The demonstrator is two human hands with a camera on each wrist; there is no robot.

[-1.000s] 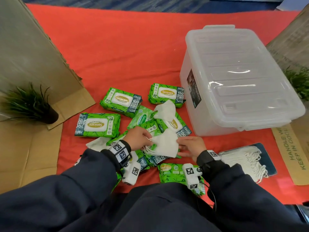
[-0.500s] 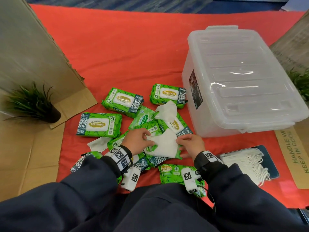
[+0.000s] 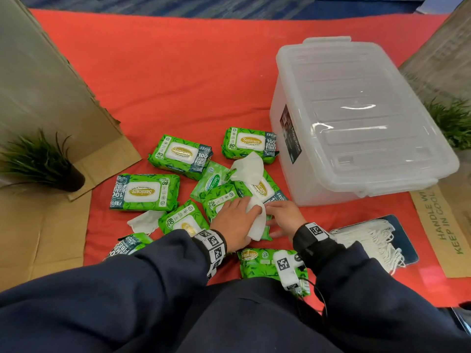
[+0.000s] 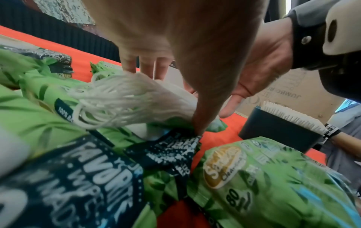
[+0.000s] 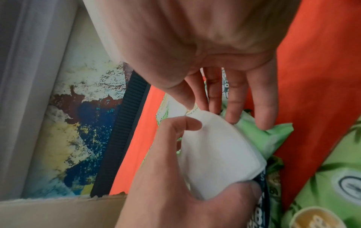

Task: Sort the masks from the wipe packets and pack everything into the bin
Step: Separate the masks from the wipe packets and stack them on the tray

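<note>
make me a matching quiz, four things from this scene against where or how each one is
Things:
1. bin
2. mask stack
3. plant
4. mask between the hands

States:
A. on cardboard, far left
B. lid on
C. held by the left hand
D. on a dark tray, right of the hands

Pairs: 1-B, 2-D, 3-A, 4-C
</note>
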